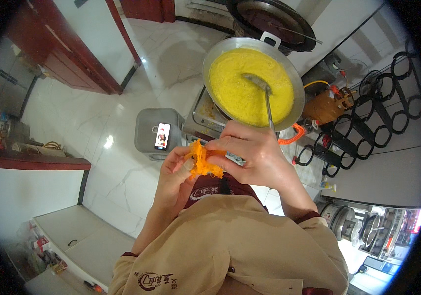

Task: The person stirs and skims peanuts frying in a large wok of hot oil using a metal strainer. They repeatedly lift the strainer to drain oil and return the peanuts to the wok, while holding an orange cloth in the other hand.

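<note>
In front of my chest, my left hand (pixel 176 169) holds a bright orange, stringy clump (pixel 201 160), its thumb pressed against it. The thumb and fingers of my right hand (pixel 258 155) pinch the clump from the other side. What the clump is made of is not clear. Just beyond my hands stands a wide metal wok (pixel 208 79) filled with thick yellow liquid (pixel 236 92). A metal ladle (pixel 268 97) rests in the liquid, and the lower end of its handle disappears behind my right hand.
The wok sits over a metal stove (pixel 206 110). Left of it, a phone (pixel 162 136) with a lit screen lies on a grey bin (pixel 146 129). To the right are an orange gas cylinder (pixel 323 107) and a black ring rack (pixel 365 110). A dark wok (pixel 291 25) stands behind.
</note>
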`<state>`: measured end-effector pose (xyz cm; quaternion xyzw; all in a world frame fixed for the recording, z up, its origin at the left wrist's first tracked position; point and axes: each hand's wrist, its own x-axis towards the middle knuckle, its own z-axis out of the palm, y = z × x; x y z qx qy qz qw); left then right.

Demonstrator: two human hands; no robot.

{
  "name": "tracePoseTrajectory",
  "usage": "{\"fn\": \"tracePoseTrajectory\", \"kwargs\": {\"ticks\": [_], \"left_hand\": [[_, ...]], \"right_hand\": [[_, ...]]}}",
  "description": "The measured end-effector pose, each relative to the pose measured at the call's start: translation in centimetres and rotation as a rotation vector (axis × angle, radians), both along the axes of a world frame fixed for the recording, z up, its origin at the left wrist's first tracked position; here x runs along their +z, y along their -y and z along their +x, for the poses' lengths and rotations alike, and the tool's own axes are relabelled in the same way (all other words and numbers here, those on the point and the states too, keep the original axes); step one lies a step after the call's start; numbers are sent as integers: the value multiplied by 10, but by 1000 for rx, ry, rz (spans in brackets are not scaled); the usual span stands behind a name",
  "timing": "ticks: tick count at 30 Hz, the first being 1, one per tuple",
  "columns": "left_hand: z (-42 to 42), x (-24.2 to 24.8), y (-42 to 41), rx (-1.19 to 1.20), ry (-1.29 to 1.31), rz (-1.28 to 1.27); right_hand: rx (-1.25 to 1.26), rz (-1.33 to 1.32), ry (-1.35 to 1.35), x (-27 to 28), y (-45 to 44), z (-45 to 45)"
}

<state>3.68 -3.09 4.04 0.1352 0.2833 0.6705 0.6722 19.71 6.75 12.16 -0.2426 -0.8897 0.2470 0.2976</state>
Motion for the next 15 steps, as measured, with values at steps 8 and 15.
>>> {"fn": "tracePoseTrajectory", "kwargs": {"ticks": [8,15], "left_hand": [[2,3,-6,-27,-26,-13],[1,2,-10,-35,-44,-11]], "right_hand": [[40,113,101,-1,-9,0],[64,-21,89,2,-15,3]]}}
